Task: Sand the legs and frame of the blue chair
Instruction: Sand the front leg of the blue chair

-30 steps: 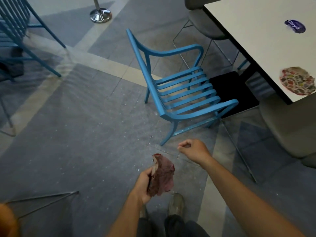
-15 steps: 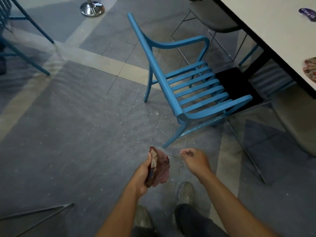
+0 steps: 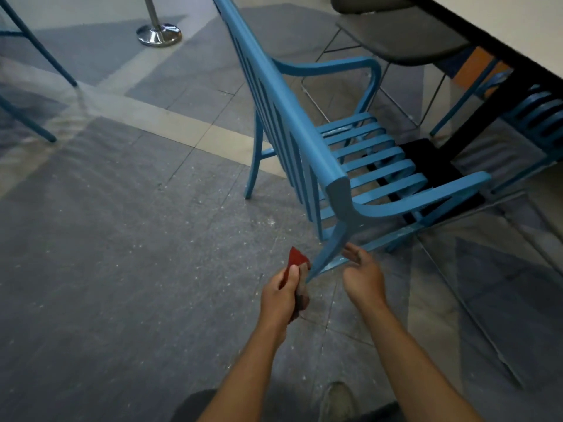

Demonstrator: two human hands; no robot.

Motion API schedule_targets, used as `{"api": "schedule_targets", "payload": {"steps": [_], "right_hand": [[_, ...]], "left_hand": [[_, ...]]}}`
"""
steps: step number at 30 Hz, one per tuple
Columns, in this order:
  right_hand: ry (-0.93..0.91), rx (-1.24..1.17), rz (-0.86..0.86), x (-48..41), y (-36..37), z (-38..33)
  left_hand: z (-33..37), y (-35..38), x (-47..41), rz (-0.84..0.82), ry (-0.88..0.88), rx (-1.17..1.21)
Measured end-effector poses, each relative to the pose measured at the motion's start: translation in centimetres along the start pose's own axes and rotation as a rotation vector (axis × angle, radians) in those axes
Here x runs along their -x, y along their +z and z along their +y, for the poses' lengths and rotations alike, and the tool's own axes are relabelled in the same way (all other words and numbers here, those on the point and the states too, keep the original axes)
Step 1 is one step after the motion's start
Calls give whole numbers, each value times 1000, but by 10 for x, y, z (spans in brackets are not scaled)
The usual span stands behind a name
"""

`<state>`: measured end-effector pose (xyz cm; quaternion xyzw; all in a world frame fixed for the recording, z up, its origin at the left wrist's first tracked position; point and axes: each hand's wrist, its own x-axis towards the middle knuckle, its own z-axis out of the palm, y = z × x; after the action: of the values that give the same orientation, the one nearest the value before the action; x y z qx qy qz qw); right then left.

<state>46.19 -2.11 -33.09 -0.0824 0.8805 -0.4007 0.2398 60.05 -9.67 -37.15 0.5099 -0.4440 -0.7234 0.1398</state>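
Note:
The blue chair point(image 3: 307, 138) with slatted seat and back stands on the grey tiled floor, its back toward me. Its near rear leg point(image 3: 327, 257) slants down to the floor between my hands. My left hand point(image 3: 281, 295) grips a folded piece of red sandpaper point(image 3: 296, 257), held against the lower left side of that leg. My right hand point(image 3: 362, 274) is open with relaxed fingers, its fingertips touching or nearly touching the right side of the same leg.
A white table point(image 3: 518, 35) with a dark edge stands at the upper right, a grey chair point(image 3: 402, 38) tucked under it. More blue chairs stand at the far left point(image 3: 30, 56) and right point(image 3: 536, 117). A chrome stanchion base point(image 3: 158, 33) is behind. My shoe point(image 3: 339, 400) is below.
I have moved closer to the chair. Both hands went forward to its near rear leg, and my right hand opened from a loose fist.

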Motion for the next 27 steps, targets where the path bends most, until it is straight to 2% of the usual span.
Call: {"api": "schedule_targets", "payload": {"steps": [4, 9, 14, 19, 21, 27], "right_hand": [[-88, -161, 45, -16, 30, 30], [-197, -485, 61, -39, 50, 56], [-383, -600, -16, -47, 51, 68], [-468, -607, 6, -54, 60, 78], [-490, -602, 21, -53, 64, 81], [-463, -593, 14, -58, 64, 83]], "left_hand": [[-22, 22, -31, 27, 206, -74], [-40, 37, -53, 7, 636, -79], [-44, 53, -65, 74, 999, -78], [-53, 55, -99, 162, 1088, -105], [-57, 53, -108, 141, 1091, -136], [-77, 43, -130, 35, 875, -136]]}}
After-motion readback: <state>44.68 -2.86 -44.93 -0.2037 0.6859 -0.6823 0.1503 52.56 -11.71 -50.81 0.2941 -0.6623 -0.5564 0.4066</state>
